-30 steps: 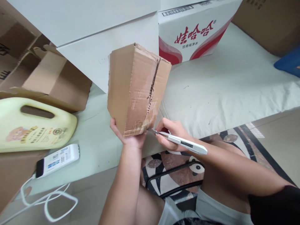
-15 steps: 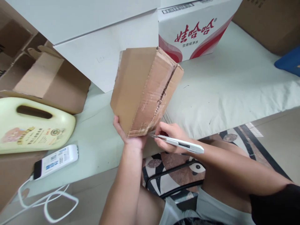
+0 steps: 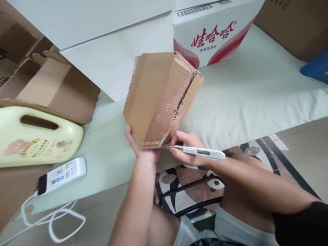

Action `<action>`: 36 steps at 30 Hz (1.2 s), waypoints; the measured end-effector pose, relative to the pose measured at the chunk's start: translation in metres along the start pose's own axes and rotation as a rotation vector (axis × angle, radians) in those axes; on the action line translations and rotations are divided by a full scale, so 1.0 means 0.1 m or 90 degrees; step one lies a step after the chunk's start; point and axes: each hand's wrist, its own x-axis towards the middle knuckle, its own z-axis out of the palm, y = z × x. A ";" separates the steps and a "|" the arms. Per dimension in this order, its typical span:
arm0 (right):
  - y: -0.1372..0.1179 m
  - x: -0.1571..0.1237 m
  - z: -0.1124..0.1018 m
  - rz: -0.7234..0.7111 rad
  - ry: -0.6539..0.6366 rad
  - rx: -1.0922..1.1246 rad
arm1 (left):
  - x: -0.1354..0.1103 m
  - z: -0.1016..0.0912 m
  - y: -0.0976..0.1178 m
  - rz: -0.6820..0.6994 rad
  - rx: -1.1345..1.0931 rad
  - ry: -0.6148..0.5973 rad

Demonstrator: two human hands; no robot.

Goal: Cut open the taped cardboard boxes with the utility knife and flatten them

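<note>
A brown cardboard box [image 3: 156,95] is held up over the table edge, tilted to the right, its taped seam split and ragged. My left hand [image 3: 143,150] grips its lower corner from below, fingers wrapped round the left side. My right hand [image 3: 186,147] is closed on a white utility knife [image 3: 200,151]. The blade tip touches the box's bottom edge at the taped seam.
A pale table [image 3: 256,92] carries a white and red printed carton [image 3: 212,30], large white boxes [image 3: 102,41], an open brown carton [image 3: 51,89], a yellow jug [image 3: 36,136] and a white device [image 3: 61,174] with a cable. A blue object [image 3: 316,68] lies far right.
The box has tipped from upright to leaning right. The knife has shifted a little, its tip now against the bottom edge of the seam.
</note>
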 end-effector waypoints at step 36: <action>0.30 0.27 -0.86 -0.001 0.578 0.057 | 0.11 -0.30 0.55 -0.028 0.268 -0.051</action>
